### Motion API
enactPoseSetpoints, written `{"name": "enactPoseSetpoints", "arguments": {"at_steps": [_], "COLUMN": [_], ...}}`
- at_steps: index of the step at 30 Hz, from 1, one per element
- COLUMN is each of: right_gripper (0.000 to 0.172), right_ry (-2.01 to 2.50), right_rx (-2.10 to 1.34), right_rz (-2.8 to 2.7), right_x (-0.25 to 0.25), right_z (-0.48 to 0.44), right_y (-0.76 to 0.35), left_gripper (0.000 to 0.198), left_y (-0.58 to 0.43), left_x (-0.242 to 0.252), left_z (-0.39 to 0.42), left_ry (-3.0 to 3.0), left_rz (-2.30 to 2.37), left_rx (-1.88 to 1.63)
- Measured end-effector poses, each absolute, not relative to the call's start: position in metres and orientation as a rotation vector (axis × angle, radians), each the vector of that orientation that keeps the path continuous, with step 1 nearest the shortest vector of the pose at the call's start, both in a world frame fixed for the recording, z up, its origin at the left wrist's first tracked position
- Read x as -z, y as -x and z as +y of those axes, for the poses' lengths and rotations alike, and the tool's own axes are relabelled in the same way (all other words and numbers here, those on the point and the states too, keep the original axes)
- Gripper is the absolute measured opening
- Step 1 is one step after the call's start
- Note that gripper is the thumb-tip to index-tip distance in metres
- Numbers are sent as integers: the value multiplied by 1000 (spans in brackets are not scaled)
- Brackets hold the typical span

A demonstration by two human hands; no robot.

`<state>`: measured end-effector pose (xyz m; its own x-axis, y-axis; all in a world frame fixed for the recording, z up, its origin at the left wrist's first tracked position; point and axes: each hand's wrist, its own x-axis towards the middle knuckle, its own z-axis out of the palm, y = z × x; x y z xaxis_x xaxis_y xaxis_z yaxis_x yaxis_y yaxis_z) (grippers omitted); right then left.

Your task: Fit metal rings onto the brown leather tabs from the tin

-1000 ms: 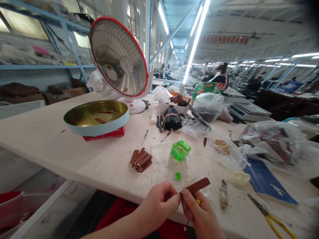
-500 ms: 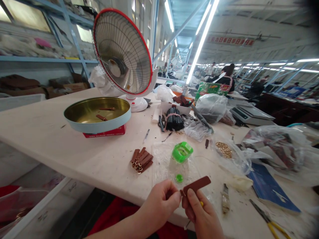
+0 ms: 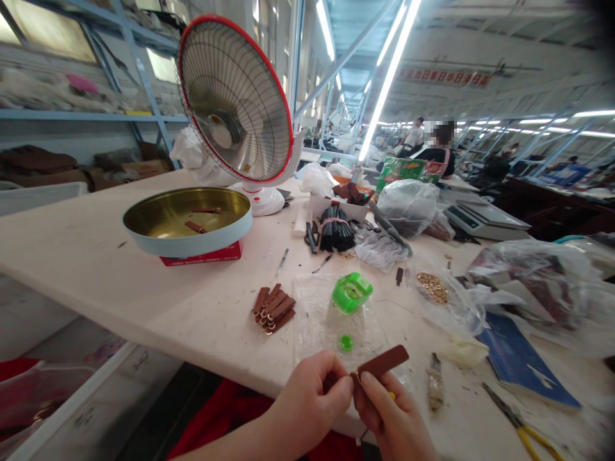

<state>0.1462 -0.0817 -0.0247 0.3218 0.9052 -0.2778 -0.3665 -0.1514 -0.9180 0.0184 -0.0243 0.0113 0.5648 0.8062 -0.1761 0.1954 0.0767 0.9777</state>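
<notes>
A brown leather strap is pinched between the thumb and fingers of my right hand, its wide end pointing up to the right. A yellow-handled tool shows partly behind that hand; most of it is hidden. My left hand is closed at the strap's narrow end, where a small gold ring shows. Just beyond my hands lie a green cap and an open green container on a clear plastic sheet. A pile of brown straps with rings lies to the left.
A round gold-lined tin on a red box holds two strap pieces. Behind it stands a heater. At right are a bag of gold rings, a wrapped blade, a blue booklet and yellow-handled pliers.
My left fingers have shifted slightly right and closed in on the strap's ring end. The strap has moved a little to the right and lower in my right hand.
</notes>
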Motion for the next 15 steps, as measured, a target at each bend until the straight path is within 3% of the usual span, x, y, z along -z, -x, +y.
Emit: {"name": "enactPoseSetpoints", "arguments": {"at_steps": [5, 15], "right_gripper": [42, 34], "right_ry": [1411, 1517], "right_rx": [-1180, -1095], "right_rz": [-671, -716], "right_x": [17, 20], "right_z": [-82, -78], "right_y": [-146, -140], "left_gripper": [12, 13], "left_y": [-17, -14], "left_x": [-5, -9], "left_z": [-22, -23], "left_ry": [-1389, -1610], "left_rz": [865, 933], "left_rx": [-538, -487]}}
